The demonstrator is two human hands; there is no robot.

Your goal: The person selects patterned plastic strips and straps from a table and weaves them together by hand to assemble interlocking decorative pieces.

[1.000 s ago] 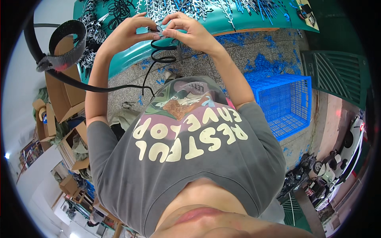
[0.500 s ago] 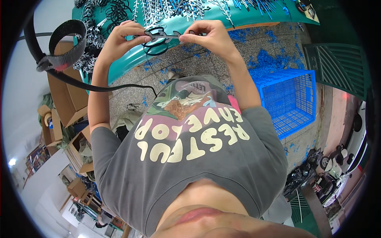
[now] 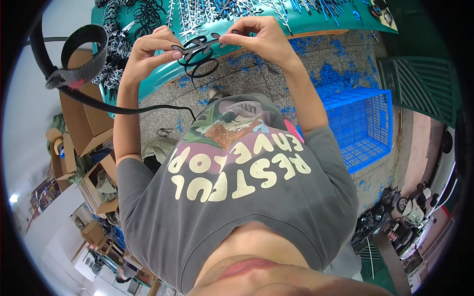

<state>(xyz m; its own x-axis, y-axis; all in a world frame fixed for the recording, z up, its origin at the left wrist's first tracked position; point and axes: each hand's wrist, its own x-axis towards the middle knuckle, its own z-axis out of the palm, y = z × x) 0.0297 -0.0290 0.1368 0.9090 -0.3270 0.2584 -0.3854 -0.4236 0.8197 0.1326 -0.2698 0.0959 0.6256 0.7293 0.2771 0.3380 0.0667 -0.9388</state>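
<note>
A slim black decorative spray [image 3: 201, 48] with grey glittery leaves is stretched between my two hands above the near edge of the green-covered table [image 3: 160, 81]. Curled black tendrils hang from it in loops. My left hand [image 3: 154, 53] pinches the left end between thumb and fingers. The other end, a little higher, is gripped by my right hand [image 3: 264, 38], its thumb pressed to the index finger. Behind the hands lie silvery leafy sprays [image 3: 217, 11] and a heap of black looped strands [image 3: 148, 17].
Blue thin sticks [image 3: 328, 10] lie at the table's far right. A blue plastic crate [image 3: 358, 130] stands on the floor at right, near scattered blue scraps [image 3: 331, 76]. Cardboard boxes [image 3: 89, 118] are at left. A black strap [image 3: 123, 107] crosses the left side.
My right hand has risen slightly and shifted a bit left. The spray now tilts, right end up, and its dangling loops have swung to the right.
</note>
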